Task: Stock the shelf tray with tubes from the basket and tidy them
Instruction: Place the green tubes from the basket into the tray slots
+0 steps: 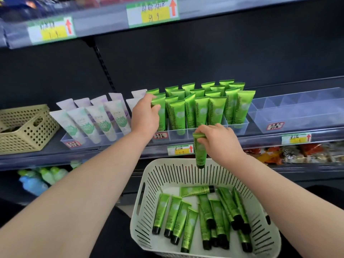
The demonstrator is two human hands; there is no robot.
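Nearest, at five o'clock in the view, the white slotted basket (167, 170) has a dozen or more loose green tubes (176, 218) lying flat on its floor, most with their black caps pointing toward the person. So a good share of the stock is not yet shelved.

Just above the basket's far rim, the right hand (221, 142) has its fingers curled together round the crimped end of one held tube (200, 153). It hangs cap down below the hand, at about seven o'clock from the knuckles and apart from the tray's front wall.

Further in, at twelve o'clock from that tube, the clear shelf tray (236, 130) is already crowded with standing tubes (201, 108), several rows deep with crimps up. The rows lean unevenly, so I judge that both tidying and the last of the filling remain.

The left hand (146, 118) reaches to the tray's front corner at nine o'clock, its fingers closed on the top of the corner tube (160, 108), apparently straightening it.

Beyond, at three o'clock, sits an unfilled clear tray (297, 116). At nine o'clock stand pale tubes (104, 120) and a beige perforated basket (24, 127).
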